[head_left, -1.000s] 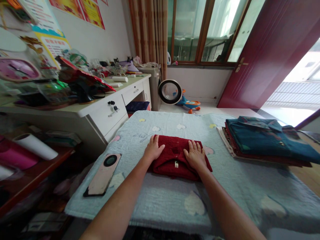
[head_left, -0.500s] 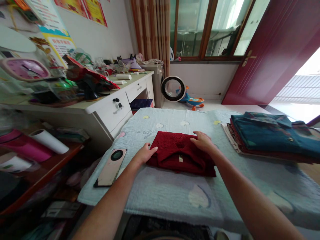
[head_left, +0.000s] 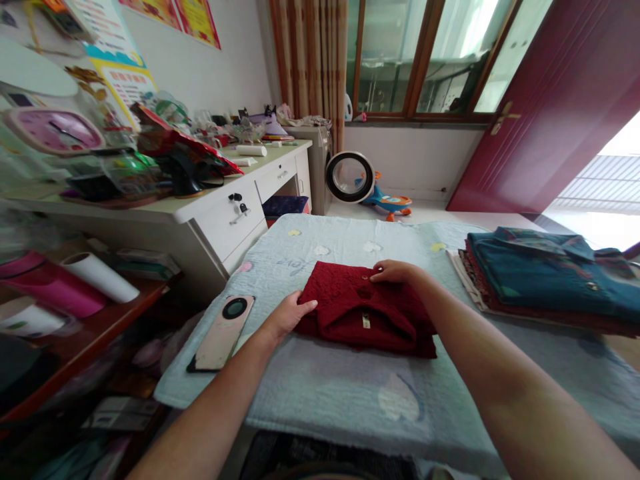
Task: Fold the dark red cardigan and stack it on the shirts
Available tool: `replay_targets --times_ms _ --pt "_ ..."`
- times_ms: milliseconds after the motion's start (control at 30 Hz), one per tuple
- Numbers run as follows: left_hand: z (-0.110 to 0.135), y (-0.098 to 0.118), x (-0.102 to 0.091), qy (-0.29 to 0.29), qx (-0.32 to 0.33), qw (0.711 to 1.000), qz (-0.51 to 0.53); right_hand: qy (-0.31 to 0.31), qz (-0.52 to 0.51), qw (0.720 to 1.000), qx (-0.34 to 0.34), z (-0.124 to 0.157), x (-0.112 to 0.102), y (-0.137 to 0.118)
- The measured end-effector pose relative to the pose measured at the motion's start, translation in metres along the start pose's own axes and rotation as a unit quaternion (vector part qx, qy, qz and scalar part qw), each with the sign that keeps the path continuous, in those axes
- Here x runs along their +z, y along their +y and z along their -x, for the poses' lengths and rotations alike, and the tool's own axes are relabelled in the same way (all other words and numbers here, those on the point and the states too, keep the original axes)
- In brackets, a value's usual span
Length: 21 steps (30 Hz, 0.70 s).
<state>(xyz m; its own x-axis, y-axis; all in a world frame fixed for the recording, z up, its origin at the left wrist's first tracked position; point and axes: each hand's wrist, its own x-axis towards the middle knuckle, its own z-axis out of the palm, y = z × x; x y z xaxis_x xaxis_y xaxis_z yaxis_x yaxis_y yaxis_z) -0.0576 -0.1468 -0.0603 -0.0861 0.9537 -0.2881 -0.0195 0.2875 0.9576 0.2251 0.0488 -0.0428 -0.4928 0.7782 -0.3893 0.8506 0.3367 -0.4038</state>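
A dark red sweater [head_left: 345,297], knitted, with a button placket and a pale neck label, lies folded on the light blue cloth [head_left: 300,380]. My left hand [head_left: 287,317] grips its left edge, thumb on top and the other fingers partly hidden. At the far edge, beside a button, my right hand [head_left: 393,272] has thumb and fingers closed on the knit, the forearm crossing the sweater's right side. Left of my left forearm lies a phone [head_left: 220,343] with a round camera ring.
A pile of folded clothes [head_left: 540,273], blue on top, sits at the right. Behind stand a cluttered white desk [head_left: 225,223], a washing machine with its round door [head_left: 350,177] open, and a blue and orange ride-on toy [head_left: 387,201]. A low shelf [head_left: 125,313] is at left.
My right hand has slid left along the sweater's far edge, to the button placket. The left hand stays at the left edge. The view has shifted slightly.
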Motion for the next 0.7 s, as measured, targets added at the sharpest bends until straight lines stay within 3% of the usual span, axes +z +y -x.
replay_targets --times_ms 133,233,333,500,600,700 --pt "0.020 0.009 -0.007 -0.060 -0.057 0.997 0.006 -0.022 -0.003 1.000 -0.008 -0.008 -0.003 0.004" --pt "0.032 0.009 -0.007 -0.073 -0.096 0.993 -0.003 -0.041 -0.002 0.999 -0.004 -0.009 -0.005 0.003" --pt "0.037 0.001 0.003 -0.028 -0.090 0.995 0.044 -0.043 0.000 0.999 0.008 -0.008 -0.005 0.001" --pt "0.035 -0.016 0.027 0.105 -0.069 0.975 0.182 -0.014 0.010 1.000 0.013 -0.003 -0.009 -0.001" --pt "0.034 -0.020 0.037 0.111 -0.054 0.949 0.289 -0.002 0.014 1.000 0.006 0.003 -0.015 -0.001" --pt "0.038 -0.018 0.043 0.071 -0.065 0.941 0.325 0.003 0.026 1.000 -0.008 0.012 -0.021 0.000"
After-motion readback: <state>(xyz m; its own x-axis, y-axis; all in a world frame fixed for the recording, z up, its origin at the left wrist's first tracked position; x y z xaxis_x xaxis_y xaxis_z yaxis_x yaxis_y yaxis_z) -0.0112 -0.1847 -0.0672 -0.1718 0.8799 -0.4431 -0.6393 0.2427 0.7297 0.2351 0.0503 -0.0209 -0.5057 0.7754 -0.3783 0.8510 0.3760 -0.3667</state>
